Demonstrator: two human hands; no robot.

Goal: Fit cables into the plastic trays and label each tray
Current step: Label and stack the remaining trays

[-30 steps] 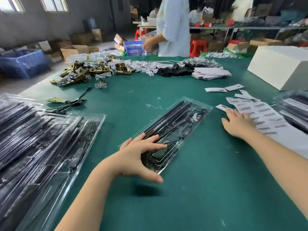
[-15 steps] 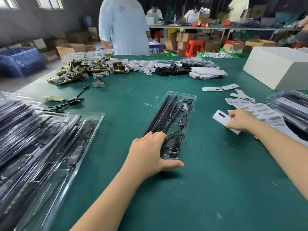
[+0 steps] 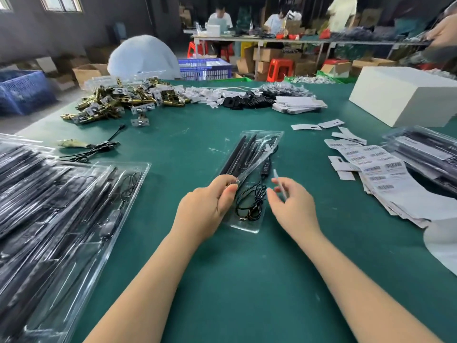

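Clamshell tray (image 3: 249, 179) lies in the middle of the green tabletop (image 3: 247, 280), black rods and a coiled cable (image 3: 251, 203) inside. Left hand (image 3: 205, 211) pinches the tray's near left edge with curled fingers; right hand (image 3: 289, 206), just right of the tray, pinches a small white label (image 3: 279, 184). Thin clear plastic looks light, flexible and slippery, so gripping its rim seems safest. Label sheets (image 3: 378, 174) lie further right of the tray.

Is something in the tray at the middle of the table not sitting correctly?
Yes. In the clear tray the black cable lies in a loose tangle at the near end, not pressed into a slot. The left hand grips the tray's edge; the right hand pinches a small label.
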